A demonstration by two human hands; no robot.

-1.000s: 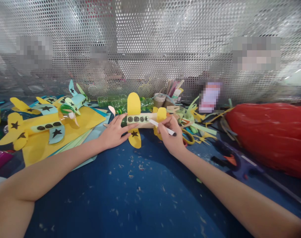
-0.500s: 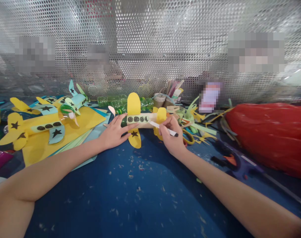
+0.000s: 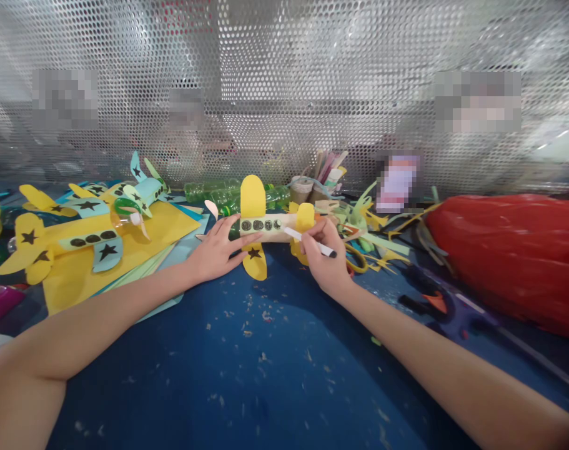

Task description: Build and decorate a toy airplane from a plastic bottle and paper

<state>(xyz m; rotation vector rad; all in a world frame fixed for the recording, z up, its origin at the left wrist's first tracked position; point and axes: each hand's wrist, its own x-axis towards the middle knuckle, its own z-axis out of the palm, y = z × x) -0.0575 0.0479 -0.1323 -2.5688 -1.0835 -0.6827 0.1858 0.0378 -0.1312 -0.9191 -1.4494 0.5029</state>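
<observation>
The right hand (image 3: 328, 256) pinches a white marker (image 3: 293, 234) between its fingers; the tip has just eased back from a part-blackened fourth circle (image 3: 277, 225), so the colouring looks unfinished. The left hand (image 3: 217, 250), fingers spread, rests on the model plane (image 3: 272, 237), towards the far edge of the surface (image 3: 265, 394). Green bottles (image 3: 207, 191) lie beyond, a yellow plane (image 3: 54, 240) leftward, a red bundle (image 3: 509, 253) rightward.

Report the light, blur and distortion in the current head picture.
Head view: bright glare streaks the perforated screen, where coarse pixel blocks mask patches; head view: a soft shadow lies on the blue table beside the right forearm; head view: the marker reads fairly crisp, while the purple tool looks soft; head view: the scene seems stretched toward the edges.
</observation>
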